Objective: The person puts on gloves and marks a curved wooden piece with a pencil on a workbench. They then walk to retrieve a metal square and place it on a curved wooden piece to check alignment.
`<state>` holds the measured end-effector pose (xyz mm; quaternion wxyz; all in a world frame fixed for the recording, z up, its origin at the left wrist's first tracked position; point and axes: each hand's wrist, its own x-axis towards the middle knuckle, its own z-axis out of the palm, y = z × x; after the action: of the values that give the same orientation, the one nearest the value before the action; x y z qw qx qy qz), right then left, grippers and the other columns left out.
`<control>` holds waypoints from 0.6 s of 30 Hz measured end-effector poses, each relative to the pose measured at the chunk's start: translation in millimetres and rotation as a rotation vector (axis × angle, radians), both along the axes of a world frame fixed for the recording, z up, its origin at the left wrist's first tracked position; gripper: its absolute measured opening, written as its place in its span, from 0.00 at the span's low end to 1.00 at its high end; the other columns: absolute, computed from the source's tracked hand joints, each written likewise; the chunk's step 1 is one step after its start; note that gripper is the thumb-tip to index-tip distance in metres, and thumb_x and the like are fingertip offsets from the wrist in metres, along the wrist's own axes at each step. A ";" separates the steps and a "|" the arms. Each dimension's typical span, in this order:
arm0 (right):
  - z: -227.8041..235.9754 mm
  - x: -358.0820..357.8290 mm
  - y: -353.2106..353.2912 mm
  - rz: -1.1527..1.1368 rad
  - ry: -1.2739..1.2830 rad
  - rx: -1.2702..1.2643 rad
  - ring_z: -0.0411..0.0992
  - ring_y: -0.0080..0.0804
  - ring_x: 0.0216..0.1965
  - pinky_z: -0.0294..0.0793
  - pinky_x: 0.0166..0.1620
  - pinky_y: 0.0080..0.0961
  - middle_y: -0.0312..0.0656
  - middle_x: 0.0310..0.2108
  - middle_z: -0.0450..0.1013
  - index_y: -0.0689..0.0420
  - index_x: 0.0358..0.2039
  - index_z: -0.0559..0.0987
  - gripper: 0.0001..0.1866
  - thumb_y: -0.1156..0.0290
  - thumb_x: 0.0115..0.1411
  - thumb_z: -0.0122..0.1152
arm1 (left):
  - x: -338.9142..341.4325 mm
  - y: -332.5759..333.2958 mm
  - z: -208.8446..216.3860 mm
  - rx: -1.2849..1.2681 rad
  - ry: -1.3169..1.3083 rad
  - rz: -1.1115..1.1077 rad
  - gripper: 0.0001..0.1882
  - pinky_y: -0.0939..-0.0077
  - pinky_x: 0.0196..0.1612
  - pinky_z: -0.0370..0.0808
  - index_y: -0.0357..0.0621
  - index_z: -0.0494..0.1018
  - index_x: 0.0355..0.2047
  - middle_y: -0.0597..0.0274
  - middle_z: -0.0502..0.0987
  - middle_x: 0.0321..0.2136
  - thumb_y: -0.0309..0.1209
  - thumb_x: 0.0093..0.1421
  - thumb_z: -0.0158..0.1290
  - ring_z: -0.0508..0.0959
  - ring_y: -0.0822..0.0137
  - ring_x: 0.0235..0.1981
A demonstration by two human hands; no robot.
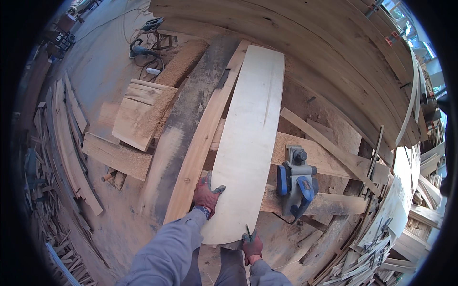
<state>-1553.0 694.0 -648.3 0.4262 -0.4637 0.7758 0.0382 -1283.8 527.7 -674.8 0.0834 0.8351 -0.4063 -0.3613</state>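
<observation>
Panel (248,143), pale & long, runs away from the person's legs (230,271), lying across rough beams (322,202). L hand (206,193), in a red glove w/ grey fingertips, is laid on panel's L edge, toward its near end: part open, fingers pointing away, thumb out to the R over panel's face. Can't tell if any fingertips curl under the edge. L forearm (164,250), grey sleeve, slants up from lower L of panel, reaching fwd; wrist fairly straight. R hand (252,247), same glove type, is at panel's near R corner, fingers closed around a thin dark stick (247,229), poss. a pencil, tip up. R forearm (268,274) is mostly out of view, angled up-L toward that corner. Planer (298,183), blue/grey, sits R of panel; plank (205,143) runs just L of panel.
</observation>
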 end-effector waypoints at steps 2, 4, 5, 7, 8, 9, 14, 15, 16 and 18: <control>1.9 -0.5 -0.5 0.000 -0.010 -0.004 0.79 0.60 0.46 0.79 0.47 0.50 0.54 0.45 0.81 0.54 0.61 0.73 0.29 0.57 0.62 0.66 | 0.9 3.1 3.0 0.009 -0.077 -0.063 0.53 0.53 0.69 0.65 0.54 0.60 0.73 0.49 0.69 0.65 0.64 0.53 0.64 0.67 0.47 0.67; 1.5 -1.8 -0.5 -0.003 -0.019 0.002 0.79 0.61 0.46 0.79 0.47 0.50 0.55 0.45 0.81 0.54 0.60 0.74 0.28 0.57 0.62 0.67 | 3.6 2.6 5.3 0.063 -0.080 -0.109 0.54 0.53 0.70 0.63 0.57 0.58 0.75 0.49 0.67 0.67 0.68 0.54 0.60 0.66 0.48 0.69; 0.7 -2.4 -0.2 -0.006 -0.021 0.012 0.79 0.61 0.46 0.79 0.47 0.50 0.55 0.45 0.81 0.54 0.59 0.74 0.28 0.57 0.62 0.67 | 5.2 1.8 6.5 0.056 -0.059 -0.119 0.54 0.53 0.70 0.63 0.57 0.58 0.75 0.49 0.67 0.68 0.68 0.54 0.60 0.65 0.48 0.69; -1.2 -2.8 1.6 -0.020 -0.028 0.018 0.79 0.62 0.46 0.78 0.47 0.50 0.55 0.45 0.81 0.54 0.58 0.75 0.27 0.57 0.62 0.67 | 9.0 0.0 9.1 0.065 -0.026 -0.135 0.54 0.53 0.70 0.63 0.58 0.57 0.75 0.50 0.66 0.68 0.67 0.55 0.61 0.65 0.48 0.69; -2.3 -2.8 3.0 -0.028 -0.033 0.010 0.79 0.62 0.46 0.78 0.47 0.50 0.55 0.45 0.81 0.54 0.57 0.76 0.26 0.57 0.62 0.67 | 10.5 -0.6 10.7 0.077 -0.015 -0.138 0.54 0.53 0.70 0.63 0.58 0.56 0.75 0.50 0.66 0.68 0.67 0.55 0.61 0.65 0.49 0.70; -3.8 -2.5 4.2 -0.030 -0.031 -0.006 0.78 0.62 0.46 0.78 0.47 0.50 0.55 0.45 0.81 0.53 0.56 0.76 0.25 0.57 0.62 0.67 | 12.1 -1.5 12.4 0.124 -0.013 -0.149 0.54 0.53 0.70 0.63 0.59 0.56 0.75 0.50 0.66 0.69 0.66 0.55 0.61 0.65 0.49 0.70; -13.2 -7.6 10.8 -0.059 -0.041 0.016 0.78 0.64 0.45 0.78 0.46 0.50 0.57 0.43 0.80 0.56 0.53 0.76 0.24 0.56 0.62 0.67 | 13.9 -2.1 22.1 0.120 0.001 -0.161 0.52 0.53 0.70 0.63 0.57 0.58 0.75 0.50 0.65 0.69 0.64 0.56 0.62 0.64 0.49 0.70; -15.0 -9.3 12.6 -0.059 -0.068 0.000 0.78 0.64 0.45 0.77 0.45 0.50 0.57 0.42 0.80 0.57 0.52 0.76 0.24 0.56 0.62 0.67 | 13.0 -2.1 23.0 0.113 -0.022 -0.158 0.52 0.53 0.70 0.64 0.57 0.58 0.75 0.50 0.65 0.69 0.64 0.56 0.62 0.65 0.49 0.70; -16.8 -10.9 14.0 -0.067 -0.064 0.029 0.78 0.64 0.45 0.77 0.45 0.50 0.58 0.42 0.80 0.57 0.52 0.76 0.24 0.56 0.62 0.67 | 11.6 -2.5 23.2 0.103 -0.018 -0.164 0.51 0.53 0.70 0.64 0.57 0.58 0.74 0.50 0.65 0.69 0.63 0.56 0.62 0.65 0.49 0.69; -18.3 -13.6 14.2 -0.028 -0.044 0.032 0.78 0.64 0.44 0.77 0.45 0.50 0.59 0.41 0.80 0.59 0.51 0.75 0.24 0.55 0.62 0.67 | 8.3 -1.5 21.8 0.079 -0.081 -0.177 0.50 0.53 0.69 0.65 0.56 0.60 0.74 0.50 0.66 0.68 0.62 0.56 0.62 0.66 0.48 0.69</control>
<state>-1566.6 708.2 -666.6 0.4511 -0.4466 0.7719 0.0343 -1275.5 526.2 -653.0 0.0016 0.8124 -0.4670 -0.3491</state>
